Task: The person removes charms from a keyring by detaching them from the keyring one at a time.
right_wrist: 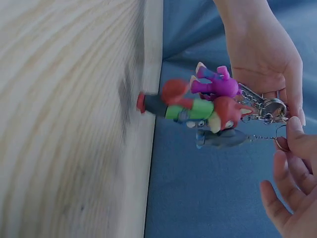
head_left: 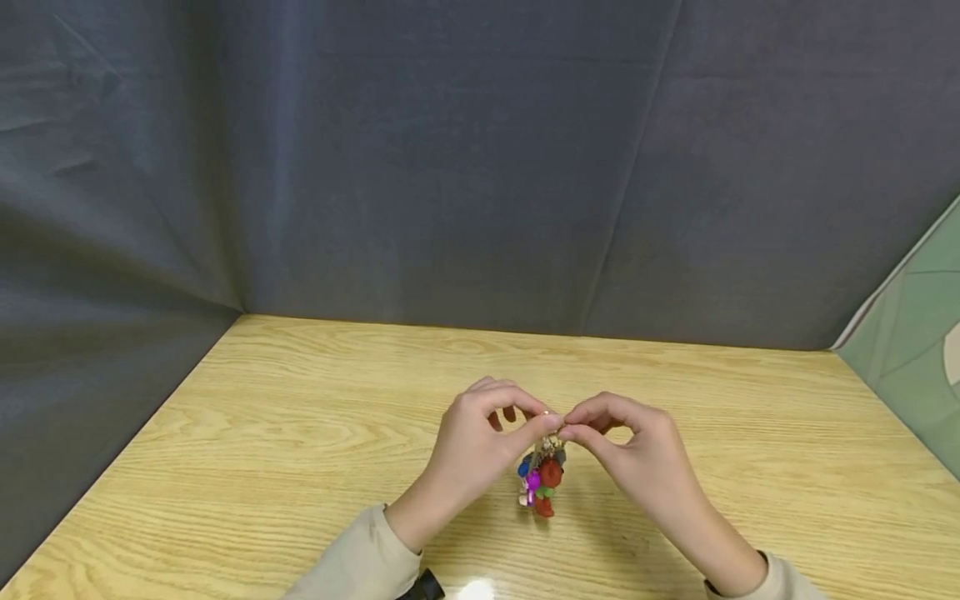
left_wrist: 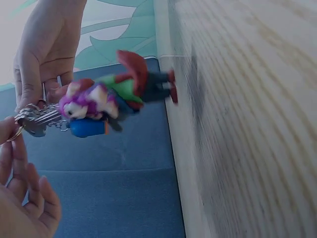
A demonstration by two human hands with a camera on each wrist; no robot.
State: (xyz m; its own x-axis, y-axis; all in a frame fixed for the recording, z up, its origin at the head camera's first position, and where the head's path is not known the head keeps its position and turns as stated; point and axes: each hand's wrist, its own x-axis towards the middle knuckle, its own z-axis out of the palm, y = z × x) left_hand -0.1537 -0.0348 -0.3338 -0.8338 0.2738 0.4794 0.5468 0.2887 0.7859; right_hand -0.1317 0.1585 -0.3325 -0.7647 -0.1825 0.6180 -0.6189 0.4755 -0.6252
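A bunch of small toy figures on a metal key ring (head_left: 542,479) hangs between my two hands over the wooden table (head_left: 300,433). My left hand (head_left: 546,422) pinches the ring from the left, and my right hand (head_left: 572,432) pinches it from the right. In the left wrist view the ring (left_wrist: 29,118) sits between my left hand (left_wrist: 12,148) and my right hand (left_wrist: 42,96), with purple, green, red and blue figures (left_wrist: 106,99) dangling from it. The right wrist view has the same figures (right_wrist: 203,101), the ring (right_wrist: 273,108), my right hand (right_wrist: 292,163) and my left hand (right_wrist: 277,94). The lowest figure's red feet are close to the tabletop.
A dark grey cloth backdrop (head_left: 450,167) closes off the table's far and left sides. Part of a green patterned floor (head_left: 915,333) appears at the right. A small black object (head_left: 427,587) lies at the table's near edge by my left sleeve.
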